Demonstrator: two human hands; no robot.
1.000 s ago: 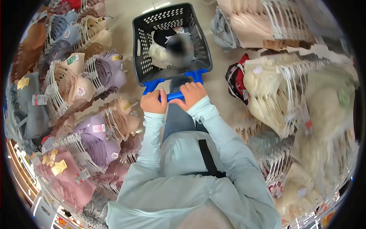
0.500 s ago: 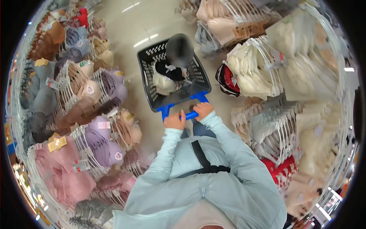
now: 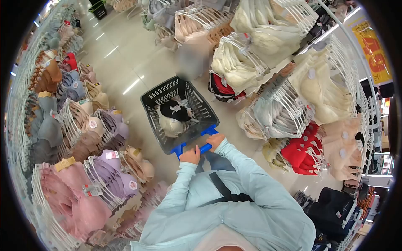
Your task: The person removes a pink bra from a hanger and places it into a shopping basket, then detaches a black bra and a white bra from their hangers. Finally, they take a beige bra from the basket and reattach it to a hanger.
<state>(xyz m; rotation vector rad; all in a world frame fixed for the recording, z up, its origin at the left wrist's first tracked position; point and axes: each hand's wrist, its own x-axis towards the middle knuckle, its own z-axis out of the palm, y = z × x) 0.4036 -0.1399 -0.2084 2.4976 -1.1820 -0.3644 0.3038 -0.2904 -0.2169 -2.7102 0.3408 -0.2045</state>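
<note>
Got a rack of bras (image 3: 111,173) left of the fingers (image 3: 187,157), another rack (image 3: 278,109) right, with pale floor (image 3: 119,75) running ahead-left. Seeing a dark basket (image 3: 184,138) just past the fingertips (with floor beyond both side edges). Clamped on its blue handle (image 3: 205,149) with curled left hand (image 3: 190,156) and right hand (image 3: 215,142).

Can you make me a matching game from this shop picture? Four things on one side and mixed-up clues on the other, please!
Things
1. basket
2. handle
3. jacket
4. black item

Clues
A. pale blue-green and being worn
B. lying inside the basket
C. bright blue
D. dark, with lots of holes through its sides

Right pairs: 1-D, 2-C, 3-A, 4-B
</note>
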